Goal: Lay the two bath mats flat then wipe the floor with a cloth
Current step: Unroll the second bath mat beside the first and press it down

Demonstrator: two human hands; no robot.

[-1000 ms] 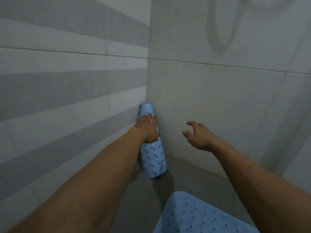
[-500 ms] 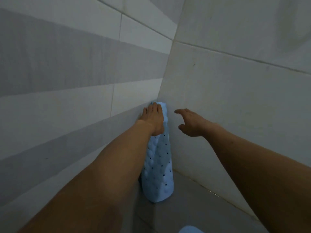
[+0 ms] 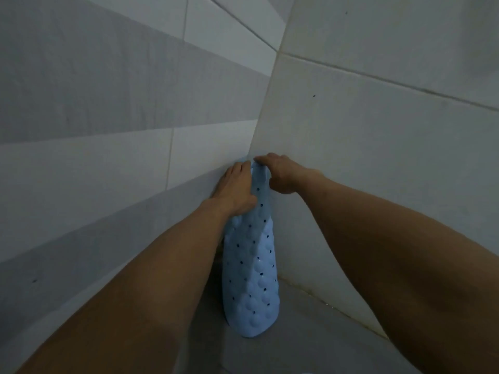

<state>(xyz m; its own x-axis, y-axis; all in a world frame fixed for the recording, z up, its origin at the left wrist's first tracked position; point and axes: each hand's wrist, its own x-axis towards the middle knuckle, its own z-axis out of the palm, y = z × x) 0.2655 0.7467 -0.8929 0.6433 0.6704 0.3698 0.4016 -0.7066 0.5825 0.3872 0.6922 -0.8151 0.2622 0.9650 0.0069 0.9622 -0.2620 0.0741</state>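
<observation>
A light blue rubber bath mat (image 3: 252,279), bumpy with small dark holes, stands upright and curled in the corner where two tiled walls meet, its lower end on the grey floor. My left hand (image 3: 236,188) grips its upper left edge. My right hand (image 3: 280,175) pinches its top right edge, fingers curled over the rim. A sliver of the second blue mat (image 3: 306,372) shows at the bottom edge. No cloth is in view.
The striped grey and white tiled wall (image 3: 108,130) runs along the left. A pale tiled wall (image 3: 391,157) closes the right. The grey floor (image 3: 297,346) lies below, with a dirty grout line along the right wall's base.
My right hand has moved left from the air onto the mat's top edge and closed on it. The left hand has stayed on the mat. The view has moved closer to the corner.
</observation>
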